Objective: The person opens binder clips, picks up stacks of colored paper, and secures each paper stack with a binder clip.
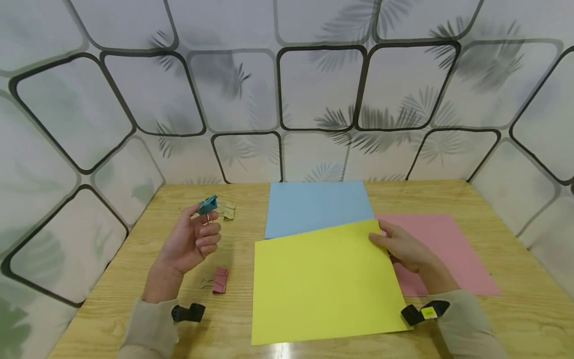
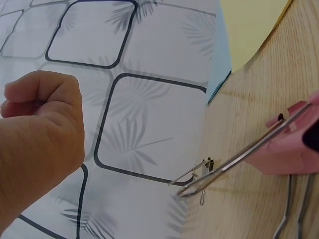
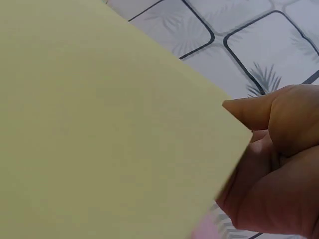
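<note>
Over wooden counter (image 1: 239, 279), pinches blue-green clip (image 1: 208, 205) in left hand (image 1: 190, 243), yellow paper (image 1: 323, 279) in right hand (image 1: 409, 248); seemingly readying for clipping, probably needs lining up.

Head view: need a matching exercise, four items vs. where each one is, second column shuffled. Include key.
1. Teal clip
2. Pink clip
3. Yellow sheet
4. Blue sheet

A. At the far edge of the table
B. Held by a corner in the right hand
C. Lying on the table, left of the sheets
D. Held up in the left hand

Pairs: 1-D, 2-C, 3-B, 4-A
</note>
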The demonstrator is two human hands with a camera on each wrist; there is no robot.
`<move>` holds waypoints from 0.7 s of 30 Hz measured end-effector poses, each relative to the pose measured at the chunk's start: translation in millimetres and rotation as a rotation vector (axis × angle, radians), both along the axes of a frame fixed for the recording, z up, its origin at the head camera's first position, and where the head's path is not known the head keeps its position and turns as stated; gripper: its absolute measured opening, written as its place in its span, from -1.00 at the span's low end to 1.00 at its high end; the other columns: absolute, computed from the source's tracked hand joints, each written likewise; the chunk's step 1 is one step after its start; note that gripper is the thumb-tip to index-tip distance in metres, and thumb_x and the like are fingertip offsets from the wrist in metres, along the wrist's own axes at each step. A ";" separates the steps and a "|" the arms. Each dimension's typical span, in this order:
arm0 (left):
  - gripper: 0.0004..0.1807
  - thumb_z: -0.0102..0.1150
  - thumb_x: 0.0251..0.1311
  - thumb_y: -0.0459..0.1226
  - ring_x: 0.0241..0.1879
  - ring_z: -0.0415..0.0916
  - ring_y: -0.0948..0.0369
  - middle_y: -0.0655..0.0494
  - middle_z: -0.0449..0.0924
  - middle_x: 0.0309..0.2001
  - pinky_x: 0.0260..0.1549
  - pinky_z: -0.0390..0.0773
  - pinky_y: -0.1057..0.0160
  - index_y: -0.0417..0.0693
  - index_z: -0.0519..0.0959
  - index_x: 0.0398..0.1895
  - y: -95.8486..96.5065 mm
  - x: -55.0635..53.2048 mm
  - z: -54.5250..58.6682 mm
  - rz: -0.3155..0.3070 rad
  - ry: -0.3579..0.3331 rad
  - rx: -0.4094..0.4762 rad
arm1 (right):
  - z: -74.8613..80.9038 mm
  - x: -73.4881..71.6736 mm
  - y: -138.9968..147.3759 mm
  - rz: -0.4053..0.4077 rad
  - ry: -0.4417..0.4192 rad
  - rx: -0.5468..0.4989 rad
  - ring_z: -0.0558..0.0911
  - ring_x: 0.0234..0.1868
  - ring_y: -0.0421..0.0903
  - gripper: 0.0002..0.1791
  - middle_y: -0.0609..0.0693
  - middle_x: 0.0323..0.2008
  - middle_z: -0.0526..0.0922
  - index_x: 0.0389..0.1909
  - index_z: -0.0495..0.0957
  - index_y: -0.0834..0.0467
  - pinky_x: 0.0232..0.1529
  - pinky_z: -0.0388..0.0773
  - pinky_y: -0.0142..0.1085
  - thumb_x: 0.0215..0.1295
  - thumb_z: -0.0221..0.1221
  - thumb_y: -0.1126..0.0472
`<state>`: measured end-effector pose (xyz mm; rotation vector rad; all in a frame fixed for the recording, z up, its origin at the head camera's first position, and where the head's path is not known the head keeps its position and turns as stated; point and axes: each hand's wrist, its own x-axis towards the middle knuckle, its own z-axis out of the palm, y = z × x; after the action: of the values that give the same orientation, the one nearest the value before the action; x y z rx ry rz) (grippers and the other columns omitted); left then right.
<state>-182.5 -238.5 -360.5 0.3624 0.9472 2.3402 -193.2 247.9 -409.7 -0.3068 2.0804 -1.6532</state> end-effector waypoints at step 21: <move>-0.42 -0.57 0.59 0.07 -0.58 -0.09 0.30 0.21 0.02 -0.52 -0.59 0.15 0.40 -0.07 0.46 -0.18 -0.5 -0.4 -0.1 0.021 -0.008 -0.006 | 5.8 2.9 -21.8 -0.298 0.318 -0.244 0.66 -0.62 -0.10 -0.37 -0.03 -0.50 0.65 0.47 -0.05 0.32 -0.61 0.63 -0.21 0.61 -0.15 0.04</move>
<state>-182.9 -239.0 -360.6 0.3421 0.9582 2.3560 -190.3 226.1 -404.0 -0.3738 2.2366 -2.1655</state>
